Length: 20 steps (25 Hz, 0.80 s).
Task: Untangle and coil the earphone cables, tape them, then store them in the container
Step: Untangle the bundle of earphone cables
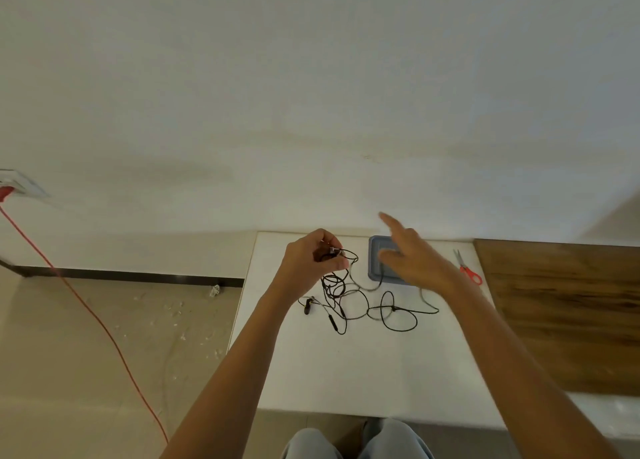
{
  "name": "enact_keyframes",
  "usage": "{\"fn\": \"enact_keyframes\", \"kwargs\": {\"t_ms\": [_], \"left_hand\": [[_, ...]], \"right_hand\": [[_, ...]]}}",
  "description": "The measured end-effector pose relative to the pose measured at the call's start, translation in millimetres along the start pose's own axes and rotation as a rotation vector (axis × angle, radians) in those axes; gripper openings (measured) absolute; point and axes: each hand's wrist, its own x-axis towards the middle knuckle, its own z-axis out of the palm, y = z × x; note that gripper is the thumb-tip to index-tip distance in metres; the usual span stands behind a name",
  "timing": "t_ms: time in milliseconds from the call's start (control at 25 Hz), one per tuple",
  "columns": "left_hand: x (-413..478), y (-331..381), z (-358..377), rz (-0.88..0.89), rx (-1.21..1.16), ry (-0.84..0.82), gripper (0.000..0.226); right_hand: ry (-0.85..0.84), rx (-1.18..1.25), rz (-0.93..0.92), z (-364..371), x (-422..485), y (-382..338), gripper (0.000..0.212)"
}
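A tangle of black and grey earphone cables [360,302] lies on the white table [346,372]. My left hand [308,261] is raised above the tangle and pinches one end of a black cable, which hangs down into the heap. My right hand [412,254] hovers with fingers straight, holding nothing, over a blue-grey container [373,261] at the back of the table. The hand hides most of the container. An inline remote [333,323] and an earbud [307,305] rest at the tangle's left.
Red-handled scissors [468,267] lie at the table's back right. A brown wooden surface [561,313] adjoins the table on the right. A white wall rises behind. A red cord [86,302] crosses the floor at left. My knees [356,441] are at the front edge.
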Motion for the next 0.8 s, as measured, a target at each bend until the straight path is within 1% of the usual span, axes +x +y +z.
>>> {"fn": "enact_keyframes", "kwargs": {"t_ms": [40,80,120,160,200,360,480,560,640,720,760,800], "left_hand": [[-0.1,1.1,1.6,0.000,-0.001,-0.009,0.020],[-0.4,0.9,3.0,0.000,-0.012,-0.016,0.020],[-0.4,-0.4,4.0,0.000,-0.029,-0.024,0.022],[-1.2,-1.5,5.1,-0.002,-0.049,-0.033,0.024],[-2.2,-3.2,6.2,-0.011,-0.068,-0.039,0.028],[-7.8,-7.0,12.8,-0.018,-0.084,-0.039,0.038],[-6.0,-11.4,19.1,-0.012,-0.015,-0.022,0.038],[-3.9,-14.9,20.0,-0.034,-0.035,0.015,0.031],[-1.8,-20.4,19.2,-0.054,-0.044,0.056,0.023],[-1.3,-24.8,18.0,-0.065,0.008,0.077,0.017],[-1.5,-25.7,16.9,-0.068,0.052,0.057,0.020],[-1.7,-25.1,16.0,-0.062,0.103,0.020,0.027]], "right_hand": [[-0.019,0.045,-0.101,10.0,-2.4,-7.5,0.057],[-0.012,0.079,-0.190,18.3,-3.5,-13.9,0.052],[0.012,0.112,-0.235,25.0,-1.8,-15.2,0.043],[0.040,0.150,-0.236,30.3,0.0,-15.4,0.034],[0.073,0.187,-0.211,33.5,2.9,-14.7,0.029],[0.155,0.232,-0.140,40.2,10.8,-8.2,0.018],[0.222,0.197,-0.116,45.2,13.5,-5.1,0.012],[0.277,0.188,-0.105,49.4,15.9,-1.3,0.010],[0.320,0.285,-0.058,49.9,17.6,5.3,0.009],[0.324,0.435,-0.014,47.0,18.1,10.9,0.008],[0.320,0.502,-0.001,45.3,17.4,12.7,0.008],[0.315,0.557,0.003,44.0,16.8,14.3,0.007]]}}
